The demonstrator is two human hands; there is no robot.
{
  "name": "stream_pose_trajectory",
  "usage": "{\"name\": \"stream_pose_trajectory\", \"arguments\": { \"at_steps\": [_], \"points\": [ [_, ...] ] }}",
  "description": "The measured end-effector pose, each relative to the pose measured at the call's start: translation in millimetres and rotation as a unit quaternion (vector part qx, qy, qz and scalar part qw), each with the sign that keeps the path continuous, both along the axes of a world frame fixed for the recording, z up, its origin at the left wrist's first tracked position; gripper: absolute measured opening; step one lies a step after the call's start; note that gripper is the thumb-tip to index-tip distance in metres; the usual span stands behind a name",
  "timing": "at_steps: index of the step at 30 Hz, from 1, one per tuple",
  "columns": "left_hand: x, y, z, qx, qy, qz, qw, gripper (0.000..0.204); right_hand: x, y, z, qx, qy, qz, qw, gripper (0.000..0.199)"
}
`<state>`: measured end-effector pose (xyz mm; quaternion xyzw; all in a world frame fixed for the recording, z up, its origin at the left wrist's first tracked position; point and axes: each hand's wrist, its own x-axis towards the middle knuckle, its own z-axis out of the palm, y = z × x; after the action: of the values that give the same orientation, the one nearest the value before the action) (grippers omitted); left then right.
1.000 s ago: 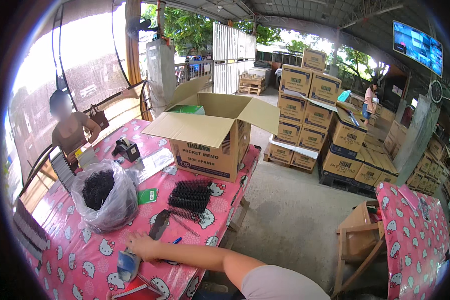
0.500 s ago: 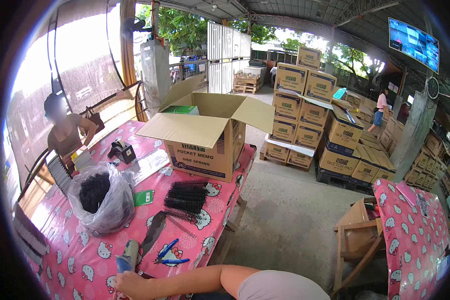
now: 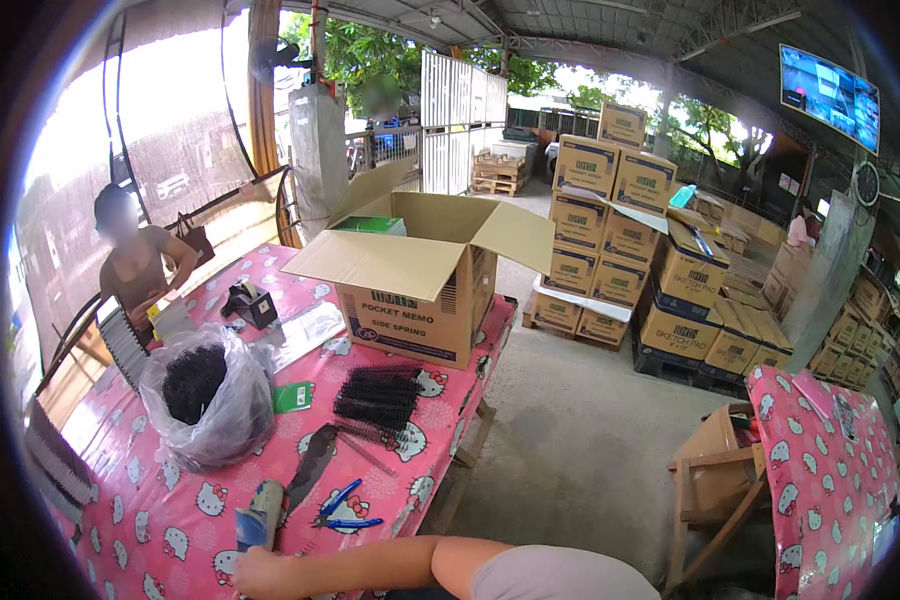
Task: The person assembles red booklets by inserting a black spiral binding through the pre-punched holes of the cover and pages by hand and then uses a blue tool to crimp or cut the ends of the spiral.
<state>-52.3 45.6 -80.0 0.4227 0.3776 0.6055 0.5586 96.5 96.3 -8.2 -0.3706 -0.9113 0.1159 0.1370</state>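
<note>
My left hand [image 3: 253, 574] rests at the near edge of the pink patterned table [image 3: 170, 500], my forearm running in from the lower right. Its fingers look closed around the bottom of a small grey and blue object [image 3: 261, 514] that stands up just above them. Blue-handled pliers [image 3: 341, 510] lie a little to the right. A dark flat strip [image 3: 310, 466] and a pile of black spiral coils [image 3: 378, 400] lie farther back. My right hand is out of sight.
A clear bag of black coils [image 3: 210, 400] sits at the left, an open cardboard box [image 3: 420, 290] at the far end. Another person [image 3: 135, 265] sits across the table. Stacked cartons [image 3: 650, 270], a wooden stool [image 3: 715, 480] and a second pink table [image 3: 830, 500] stand to the right.
My left hand has drawn back toward me along the table. The grey and blue object, lying flat before, now stands up at my fingers.
</note>
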Motion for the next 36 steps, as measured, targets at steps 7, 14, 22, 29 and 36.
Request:
{"name": "stream_pose_trajectory", "arguments": {
  "at_steps": [7, 14, 22, 29, 36],
  "points": [
    [23.4, -9.0, 30.1, 0.049, 0.119, 0.043, 0.991, 0.028, -1.2, -0.6, -23.4, 0.032, 0.280, -0.046, 0.958, 0.027],
    [43.8, -34.3, 64.2, 0.131, 0.218, 0.142, 0.957, 0.025, 21.2, -12.4, 3.5, -0.039, 0.381, -0.027, 0.923, 0.021],
    [13.4, -34.6, 45.6, 0.086, 0.111, 0.182, 0.973, 0.020, 27.2, -48.3, 42.5, 0.134, 0.427, 0.016, 0.894, 0.033],
    [24.0, -63.2, 77.3, 0.060, 0.097, 0.170, 0.979, 0.016, 23.8, -67.9, 60.1, -0.021, 0.385, 0.019, 0.922, 0.021],
    [24.3, -78.5, 72.2, 0.070, 0.033, 0.187, 0.979, 0.017, 13.6, -69.6, 65.7, -0.054, 0.348, 0.045, 0.935, 0.016]
  ]
}}
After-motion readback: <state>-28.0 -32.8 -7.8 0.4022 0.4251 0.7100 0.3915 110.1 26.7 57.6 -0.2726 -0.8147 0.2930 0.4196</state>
